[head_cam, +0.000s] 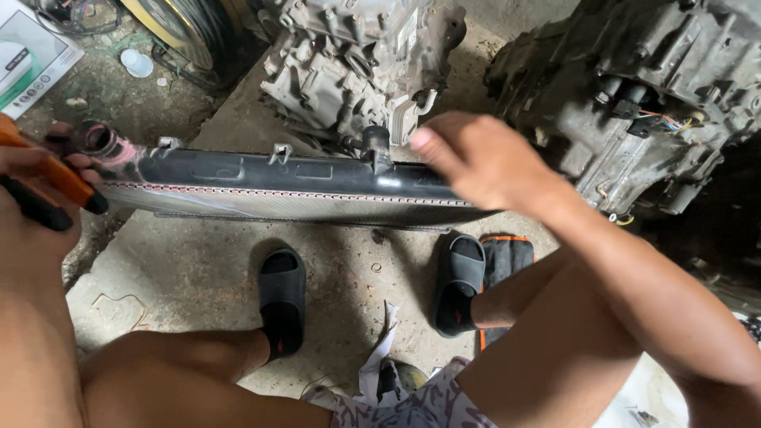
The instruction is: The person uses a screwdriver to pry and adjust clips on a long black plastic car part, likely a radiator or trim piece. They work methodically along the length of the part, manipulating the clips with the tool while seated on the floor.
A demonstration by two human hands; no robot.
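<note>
**Radiator balanced on edge, one hand steadying it**

I see the radiator (277,186) standing on its long edge on the concrete floor (198,269), just ahead of the two black sandals (281,297). The right hand (483,162) lies over the radiator's right end, fingers loosely curled on the top tank, not clamped round anything. The left hand (32,186) sits at the radiator's left end, its grip closed on the orange-and-black pliers (59,186), right beside the inlet neck (95,141).

My worry is the balance: with only a light touch on top, the radiator could tip toward the feet or back against the engine block (357,71) just behind it, bending the thin fins. The pliers could slip at the neck and crack the plastic. The gearbox casing (634,103), behind the radiator's right end, crowds that wrist.
</note>
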